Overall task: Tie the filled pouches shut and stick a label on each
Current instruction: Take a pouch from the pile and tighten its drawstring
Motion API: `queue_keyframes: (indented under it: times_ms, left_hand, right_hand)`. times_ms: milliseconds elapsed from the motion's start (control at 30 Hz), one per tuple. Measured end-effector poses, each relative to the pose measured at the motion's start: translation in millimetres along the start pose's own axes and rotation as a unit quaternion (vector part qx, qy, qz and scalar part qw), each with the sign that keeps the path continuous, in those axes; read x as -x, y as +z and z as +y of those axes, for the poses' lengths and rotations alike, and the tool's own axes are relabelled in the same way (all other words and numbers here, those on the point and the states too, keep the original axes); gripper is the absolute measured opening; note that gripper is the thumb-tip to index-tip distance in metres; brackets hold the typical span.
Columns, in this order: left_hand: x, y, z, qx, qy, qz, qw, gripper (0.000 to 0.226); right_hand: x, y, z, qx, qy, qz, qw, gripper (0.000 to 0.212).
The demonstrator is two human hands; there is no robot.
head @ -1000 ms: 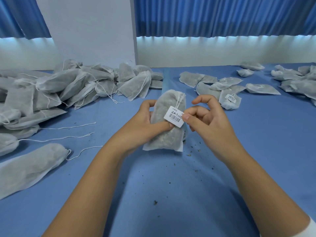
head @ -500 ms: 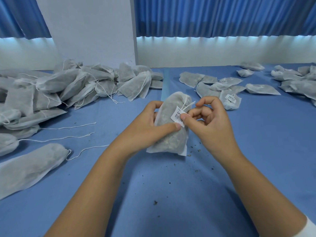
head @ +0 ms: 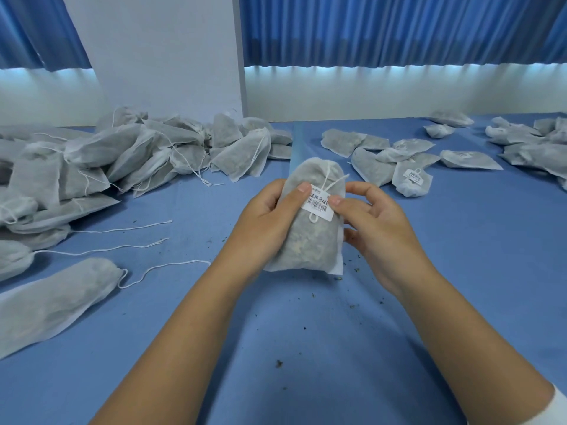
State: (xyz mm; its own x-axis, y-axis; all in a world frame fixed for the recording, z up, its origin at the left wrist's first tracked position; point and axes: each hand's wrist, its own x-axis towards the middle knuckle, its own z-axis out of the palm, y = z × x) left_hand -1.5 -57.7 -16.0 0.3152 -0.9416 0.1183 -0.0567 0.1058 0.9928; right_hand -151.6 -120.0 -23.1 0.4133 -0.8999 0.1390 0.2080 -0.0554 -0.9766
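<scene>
Between the curled fingers of left hand [head: 264,217] and right hand [head: 379,223] the pouch [head: 310,243] is grasped over the counter [head: 306,348]; both thumbs press its label [head: 320,207].

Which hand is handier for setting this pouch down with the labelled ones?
Probably the right hand: the labelled pouch lies on its side, and its thumb presses the label on the held pouch.

The label [head: 322,199] bears a barcode [head: 318,206]; characters seemingly unreadable.
</scene>
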Motion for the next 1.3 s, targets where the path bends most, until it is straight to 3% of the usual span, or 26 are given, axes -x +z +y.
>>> queue_keyframes:
  times_ms: [233,533,700,767,867,1000,1100,1233,1300]
  left_hand:
    - [-4.0,-2.2,-2.0,0.024,-0.011,-0.036,0.999,0.02]
    - [-6.7,-2.4,-6.3,0.029,0.0,0.007,1.0,0.022]
    - [-10.0,-1.3,-9.3,0.046,-0.019,0.06,0.997,0.027]
    - [-13.9,-4.5,-9.8,0.079,-0.033,0.109,0.99,0.03]
    - [-17.3,-7.1,-11.5,0.109,-0.05,0.12,0.985,0.026]
    - [-21.4,-10.5,-15.9,0.107,-0.071,0.113,0.985,0.036]
    - [-26.5,-18.7,-20.2,0.07,-0.08,0.13,0.986,0.048]
    - [-30.9,-29.9,-22.1,0.086,-0.064,0.185,0.977,0.04]
    - [-32.4,-36.2,-22.8,0.05,-0.056,0.203,0.976,0.033]
  right_hand:
    - [-3.0,-3.5,-0.3,-0.087,0.027,-0.026,0.996,0.02]
    - [-1.0,-1.1,1.4,-0.04,0.01,-0.035,0.999,0.036]
    - [-0.1,0.7,2.1,0.036,-0.008,0.01,0.999,0.039]
    - [1.3,0.8,2.1,0.075,-0.023,-0.008,0.997,0.04]
    - [2.8,1.0,1.8,0.109,-0.046,-0.069,0.991,0.026]
    - [0.0,-3.7,-1.1,0.08,-0.066,-0.109,0.989,0.01]
    - [-4.4,-13.4,-4.4,0.059,-0.032,-0.118,0.991,0.017]
    - [-16.6,-21.4,-4.6,0.044,0.024,-0.058,0.997,0.026]
    - [-24.0,-26.0,-7.9,-0.09,-0.002,0.044,0.995,0.023]
